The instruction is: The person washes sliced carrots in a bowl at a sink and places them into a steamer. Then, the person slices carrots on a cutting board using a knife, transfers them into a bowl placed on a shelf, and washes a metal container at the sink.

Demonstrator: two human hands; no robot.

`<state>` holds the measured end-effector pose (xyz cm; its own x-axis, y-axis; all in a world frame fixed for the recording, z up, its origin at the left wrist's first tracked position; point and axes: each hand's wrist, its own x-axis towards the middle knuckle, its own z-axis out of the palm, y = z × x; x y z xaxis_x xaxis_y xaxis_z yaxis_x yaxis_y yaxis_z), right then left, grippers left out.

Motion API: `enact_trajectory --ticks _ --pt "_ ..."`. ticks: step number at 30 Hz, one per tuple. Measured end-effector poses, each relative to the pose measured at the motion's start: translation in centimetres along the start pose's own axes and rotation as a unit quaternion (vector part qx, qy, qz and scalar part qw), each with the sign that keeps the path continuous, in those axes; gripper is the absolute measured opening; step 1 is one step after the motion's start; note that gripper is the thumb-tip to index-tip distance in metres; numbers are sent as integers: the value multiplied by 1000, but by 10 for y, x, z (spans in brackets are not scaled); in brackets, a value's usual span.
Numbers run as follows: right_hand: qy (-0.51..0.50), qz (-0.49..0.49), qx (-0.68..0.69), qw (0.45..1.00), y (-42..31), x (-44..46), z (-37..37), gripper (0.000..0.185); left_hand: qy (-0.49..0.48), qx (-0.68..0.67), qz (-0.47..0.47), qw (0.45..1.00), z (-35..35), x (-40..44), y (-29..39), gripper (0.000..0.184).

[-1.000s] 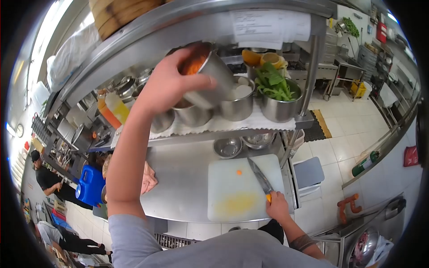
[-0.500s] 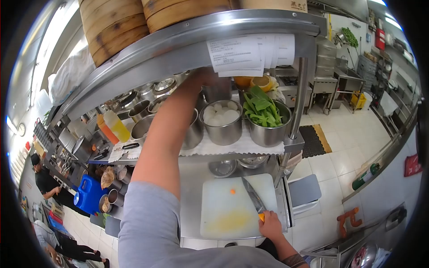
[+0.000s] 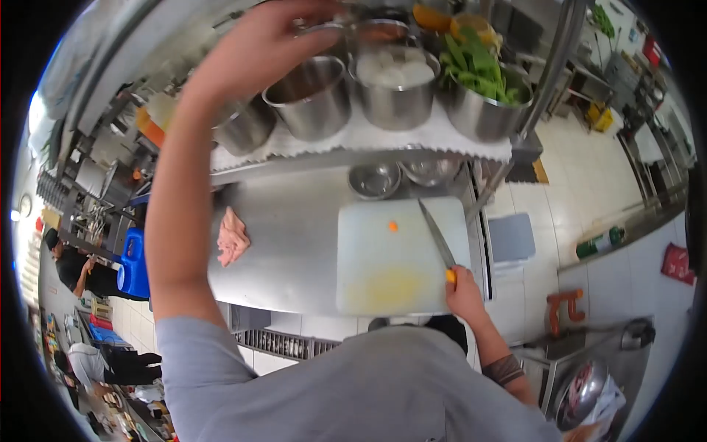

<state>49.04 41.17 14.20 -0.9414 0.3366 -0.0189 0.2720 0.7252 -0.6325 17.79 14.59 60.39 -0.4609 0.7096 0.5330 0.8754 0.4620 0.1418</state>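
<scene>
My left hand [image 3: 283, 40] is raised over the shelf, blurred by motion, above a steel pot [image 3: 313, 110] with dark contents. Its fingertips overlap the rims of pots behind, and whether they hold anything is unclear. Beside that pot stand a pot of white eggs [image 3: 398, 103] and a pot of green leaves [image 3: 490, 110]. My right hand [image 3: 465, 293] grips the yellow handle of a knife [image 3: 440, 239], whose blade lies over the right part of a white cutting board [image 3: 361, 250]. A small orange piece [image 3: 392, 226] rests on the board, above a yellow stain.
Raw pinkish meat [image 3: 232, 237] lies on the steel counter [image 3: 287, 221]. Two metal bowls, one nearer [image 3: 374, 180], sit behind the board. A blue jug [image 3: 133, 264] stands at the left. Two people [image 3: 74, 269] are at the far left. A metal bowl [image 3: 582, 394] is at lower right.
The view has tilted down. My left hand first carried a pot with orange contents, reached to the back of the shelf, and has now drawn back leftward without that pot. My right hand still holds the knife.
</scene>
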Motion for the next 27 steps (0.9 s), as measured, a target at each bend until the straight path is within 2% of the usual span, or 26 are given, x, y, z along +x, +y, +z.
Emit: enact_trajectory --ticks 1,2,3,4,5,6,7,9,10,11,13,14,16,17,19,21,23,25,26,27 --pt "-4 16 -4 1000 -5 -15 -14 43 -68 -104 -8 992 -14 -35 13 40" --pt "-12 73 65 995 -13 -29 -30 42 -83 -172 -24 981 -16 -75 25 36" --pt "-17 130 134 982 -18 -43 -39 42 -147 -217 -9 965 -22 -117 25 32" --pt "-17 145 133 980 -16 -59 -43 42 -224 -327 47 917 -12 -155 11 34" --pt "22 126 84 988 -7 -77 -49 41 -302 -367 81 876 -6 -177 18 34" --pt "60 106 32 992 0 -96 -55 40 -350 -400 48 846 10 -205 15 33" --pt "61 121 28 990 6 -108 -61 40 -350 -419 -42 837 35 -240 16 32" --pt "43 185 5 982 11 -120 -75 33 -365 -332 -172 853 98 -295 3 30" --pt "45 192 0 980 4 -121 -83 33 -339 -298 -244 858 133 -313 1 29" --pt "16 231 19 973 -4 -118 -93 33 -297 -255 -247 886 179 -338 -10 28" --pt "-51 271 29 961 -9 -107 -108 33 -220 -274 -249 902 264 -355 -18 28" --pt "-54 265 21 962 -7 -100 -114 33 -236 -268 -273 893 289 -340 -9 31" --pt "-138 325 18 935 4 -79 -120 31 -131 -275 -221 927 356 -321 0 35" --pt "-133 323 15 937 17 -68 -116 31 -87 -245 -207 943 384 -306 9 35" --pt "-170 298 53 938 51 -42 -118 29 -31 -223 -157 962 423 -274 11 36" --pt "-192 160 -100 963 45 -15 -129 27 -136 -88 -96 982 449 -261 8 29" --pt "-109 -8 -254 961 113 8 -101 24 -191 -69 -121 972 472 -260 9 24" --pt "-36 0 -230 973 82 12 -93 21 -172 -66 -114 976 469 -271 22 22" --pt "-38 -80 -335 938 58 12 -98 17 -171 -52 -146 973 466 -279 33 21" --pt "169 -131 -295 931 24 1 -96 16 -168 -38 -178 969 461 -286 45 20"
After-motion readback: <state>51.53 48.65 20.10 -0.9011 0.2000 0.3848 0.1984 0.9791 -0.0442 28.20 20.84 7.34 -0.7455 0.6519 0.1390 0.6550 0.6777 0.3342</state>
